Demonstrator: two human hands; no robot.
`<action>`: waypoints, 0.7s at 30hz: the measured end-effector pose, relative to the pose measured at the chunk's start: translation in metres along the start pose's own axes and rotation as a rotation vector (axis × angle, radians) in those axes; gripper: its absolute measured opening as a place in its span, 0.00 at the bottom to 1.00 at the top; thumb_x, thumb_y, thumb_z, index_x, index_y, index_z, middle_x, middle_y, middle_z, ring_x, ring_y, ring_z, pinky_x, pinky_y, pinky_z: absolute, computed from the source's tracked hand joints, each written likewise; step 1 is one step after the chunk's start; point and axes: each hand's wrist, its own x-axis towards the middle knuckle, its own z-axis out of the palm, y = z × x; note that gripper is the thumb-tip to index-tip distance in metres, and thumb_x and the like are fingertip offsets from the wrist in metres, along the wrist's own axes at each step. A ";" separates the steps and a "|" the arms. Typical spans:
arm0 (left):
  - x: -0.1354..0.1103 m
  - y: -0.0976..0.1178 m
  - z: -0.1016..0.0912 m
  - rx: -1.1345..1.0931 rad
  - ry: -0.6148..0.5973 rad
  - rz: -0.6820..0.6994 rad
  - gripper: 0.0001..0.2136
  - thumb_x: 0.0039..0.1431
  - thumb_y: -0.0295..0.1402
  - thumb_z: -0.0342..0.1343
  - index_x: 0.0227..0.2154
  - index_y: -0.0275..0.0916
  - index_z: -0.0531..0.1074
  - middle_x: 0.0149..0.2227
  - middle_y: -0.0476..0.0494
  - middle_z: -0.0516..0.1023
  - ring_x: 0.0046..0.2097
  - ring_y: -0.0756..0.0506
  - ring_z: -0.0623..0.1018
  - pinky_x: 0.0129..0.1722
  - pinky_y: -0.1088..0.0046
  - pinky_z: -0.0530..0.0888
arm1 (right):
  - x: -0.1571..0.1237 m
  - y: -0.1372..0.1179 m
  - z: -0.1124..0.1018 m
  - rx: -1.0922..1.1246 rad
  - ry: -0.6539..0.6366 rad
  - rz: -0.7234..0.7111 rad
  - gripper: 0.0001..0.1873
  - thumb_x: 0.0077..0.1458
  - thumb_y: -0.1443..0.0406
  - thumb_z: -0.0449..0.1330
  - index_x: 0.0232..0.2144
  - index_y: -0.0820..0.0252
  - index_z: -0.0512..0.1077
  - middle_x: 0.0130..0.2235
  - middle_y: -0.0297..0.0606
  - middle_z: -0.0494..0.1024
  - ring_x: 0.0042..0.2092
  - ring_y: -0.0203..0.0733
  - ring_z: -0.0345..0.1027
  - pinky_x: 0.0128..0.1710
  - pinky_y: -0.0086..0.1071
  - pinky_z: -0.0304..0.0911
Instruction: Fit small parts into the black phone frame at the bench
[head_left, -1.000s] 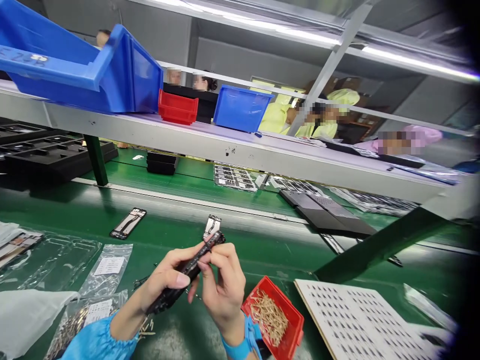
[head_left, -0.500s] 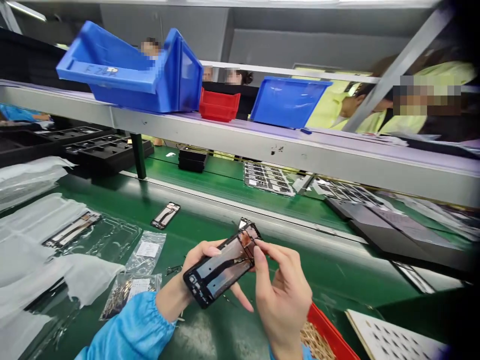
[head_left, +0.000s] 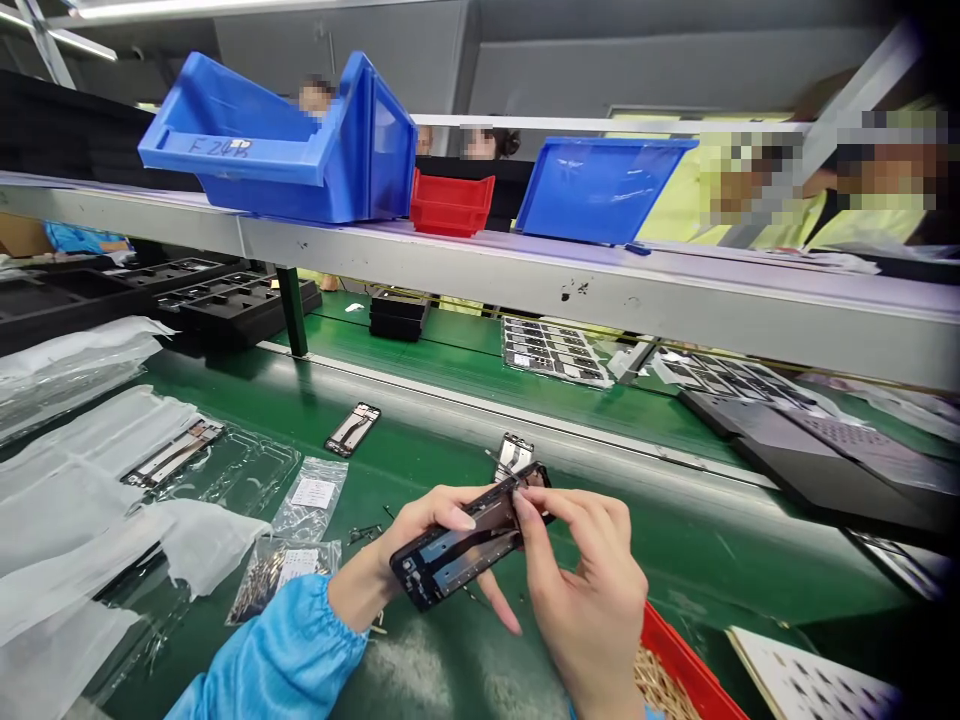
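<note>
My left hand is closed around a black phone frame, thumb on its upper long edge and a finger stretched out beneath. The frame is tilted, its inner side with a dark flex cable facing me. At the frame's far end, my right hand pinches thumb and forefinger together over the inside; whatever is between the fingertips is too small to make out. Just behind the held frame, a second phone frame lies on the green work surface. Farther left rests another phone frame.
Clear bags of small parts and white-wrapped trays lie left. A red bin of small brass-coloured pieces and a white perforated board sit lower right. Overhead, a shelf carries blue bins; people work behind it.
The phone frame has tipped to a steeper angle, and my right fingertips have moved inward over its far end. The whole view has shifted slightly, so things appear farther right.
</note>
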 end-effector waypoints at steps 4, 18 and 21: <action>0.000 0.001 -0.002 0.019 0.022 -0.026 0.35 0.52 0.40 0.59 0.63 0.28 0.74 0.58 0.21 0.78 0.57 0.23 0.79 0.36 0.52 0.84 | 0.001 0.007 0.001 -0.008 -0.025 -0.019 0.02 0.71 0.67 0.63 0.42 0.54 0.77 0.40 0.36 0.79 0.45 0.43 0.68 0.45 0.38 0.65; 0.004 0.000 -0.006 -0.096 0.056 -0.089 0.33 0.49 0.38 0.60 0.60 0.31 0.76 0.63 0.24 0.77 0.62 0.19 0.75 0.46 0.41 0.82 | -0.001 0.023 0.008 0.075 -0.108 0.026 0.05 0.72 0.64 0.60 0.39 0.54 0.74 0.38 0.37 0.77 0.43 0.46 0.65 0.41 0.39 0.65; 0.007 0.002 -0.002 -0.167 0.046 -0.083 0.33 0.48 0.37 0.59 0.59 0.33 0.77 0.64 0.25 0.77 0.63 0.18 0.75 0.53 0.34 0.78 | -0.002 0.026 0.002 0.099 -0.084 0.119 0.07 0.73 0.59 0.60 0.43 0.54 0.75 0.40 0.39 0.76 0.42 0.47 0.67 0.42 0.43 0.69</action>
